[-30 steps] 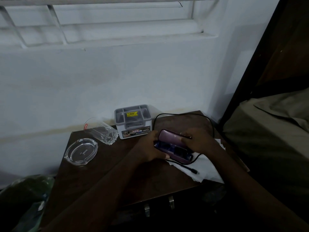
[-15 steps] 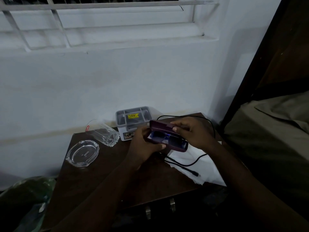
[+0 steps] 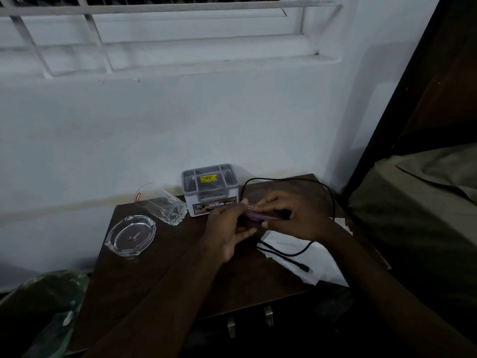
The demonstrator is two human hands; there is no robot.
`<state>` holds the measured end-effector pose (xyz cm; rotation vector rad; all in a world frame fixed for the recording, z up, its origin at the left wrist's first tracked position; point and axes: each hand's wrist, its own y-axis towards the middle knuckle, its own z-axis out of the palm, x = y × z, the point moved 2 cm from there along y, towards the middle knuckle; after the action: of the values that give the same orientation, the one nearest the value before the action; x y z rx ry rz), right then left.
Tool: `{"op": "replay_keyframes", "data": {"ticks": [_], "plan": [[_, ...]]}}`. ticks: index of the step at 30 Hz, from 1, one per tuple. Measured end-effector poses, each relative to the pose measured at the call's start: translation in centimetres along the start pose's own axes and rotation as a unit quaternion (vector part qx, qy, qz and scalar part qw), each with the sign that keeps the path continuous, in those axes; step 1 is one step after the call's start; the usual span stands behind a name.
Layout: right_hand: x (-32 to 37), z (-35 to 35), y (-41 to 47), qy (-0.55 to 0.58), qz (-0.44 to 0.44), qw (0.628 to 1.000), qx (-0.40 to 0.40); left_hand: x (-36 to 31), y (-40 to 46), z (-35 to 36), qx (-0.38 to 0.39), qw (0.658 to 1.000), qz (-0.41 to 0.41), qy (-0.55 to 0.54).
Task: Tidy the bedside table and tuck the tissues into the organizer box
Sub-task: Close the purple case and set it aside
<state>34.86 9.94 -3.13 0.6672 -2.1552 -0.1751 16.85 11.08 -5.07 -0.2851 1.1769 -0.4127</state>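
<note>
A purple hinged case (image 3: 262, 216) is held above the dark wooden bedside table (image 3: 167, 275), its lid pressed down. My left hand (image 3: 228, 226) grips its left end from below. My right hand (image 3: 291, 215) covers its top and right end. A grey organizer box (image 3: 210, 188) with compartments and a yellow sticker stands at the table's back, just behind my hands. White tissues (image 3: 322, 262) lie flat on the table's right side, partly under my right forearm.
A black cable (image 3: 289, 254) loops from the wall across the tissues, its plug near the front. A drinking glass (image 3: 165, 205) lies on its side left of the box. A glass ashtray (image 3: 131, 236) sits at the left. A bed (image 3: 426, 202) borders the right.
The case was lifted off the tissues, open with its inside showing. Now its lid is down between both hands, and the case sits a little higher and nearer the box.
</note>
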Motion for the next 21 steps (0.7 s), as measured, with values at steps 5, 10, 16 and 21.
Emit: {"op": "replay_keyframes", "data": {"ticks": [5, 10, 16, 21], "plan": [[-0.1, 0.4, 0.2, 0.114, 0.197, 0.972, -0.065, -0.2, 0.0, 0.1, -0.011, 0.999, -0.012, -0.031], [-1.2, 0.8, -0.3, 0.256, 0.356, 0.898, -0.04, -0.4, -0.1, 0.4, -0.022, 0.999, -0.02, -0.029], [-1.9, 0.9, -0.4, 0.28, 0.369, 0.884, -0.061, -0.1, 0.2, 0.6, -0.028, 0.999, -0.02, -0.024], [-2.1, 0.1, -0.5, 0.217, 0.369, 0.903, -0.032, -0.2, 0.5, 1.1, -0.02, 1.0, -0.012, -0.017]]}}
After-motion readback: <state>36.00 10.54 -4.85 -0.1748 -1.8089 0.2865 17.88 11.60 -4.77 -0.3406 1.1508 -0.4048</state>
